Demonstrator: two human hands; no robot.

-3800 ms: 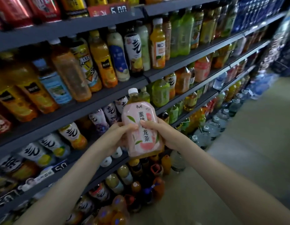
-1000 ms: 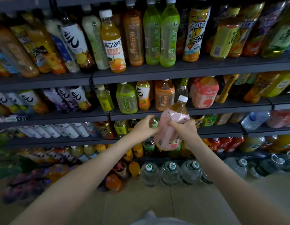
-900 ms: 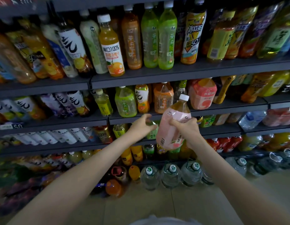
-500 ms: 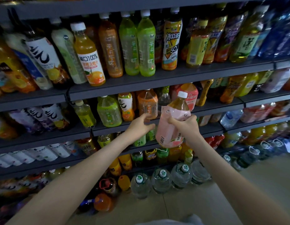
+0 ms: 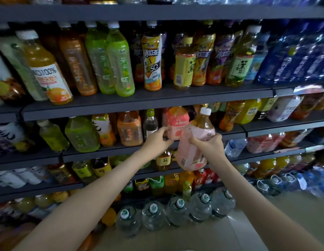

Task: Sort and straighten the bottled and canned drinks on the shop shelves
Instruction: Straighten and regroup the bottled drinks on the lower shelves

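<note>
Head-camera view down two bare forearms reaching toward dark shop shelves packed with drinks. Nearest, on the floor beneath the arms, stands a row of large clear water jugs (image 5: pixel 154 214) with green-and-white caps.

Further out, the right hand (image 5: pixel 209 146) is wrapped around the shoulder of a pink-labelled tea bottle (image 5: pixel 192 151) and holds it in the air just in front of the middle shelf (image 5: pixel 103 152). The bottle's long axis runs nearly upright but tilted, with the white cap (image 5: pixel 205 111) leaning up and to the right and the base down and to the left. A barcode (image 5: pixel 183 161) shows low on its label, beside characters that read as "龙茶".

The left hand (image 5: pixel 157 140) is empty, its fingers curved against the lower left side of a similar pink peach-drink bottle (image 5: pixel 175 122) standing on that shelf. Whether it grips or only touches cannot be told. This shelf bottle lies just behind and up-left of the held one, and the left hand is the nearer to it, so the held bottle's place seems to be beside it.

Farthest, on the upper shelf, an orange juice bottle (image 5: pixel 48 73) reads "100%", a yellow iced tea bottle (image 5: pixel 152 60) carries bold characters, and a green tea bottle (image 5: pixel 241 58) shows "茶". Other labels are too blurred to read.
</note>
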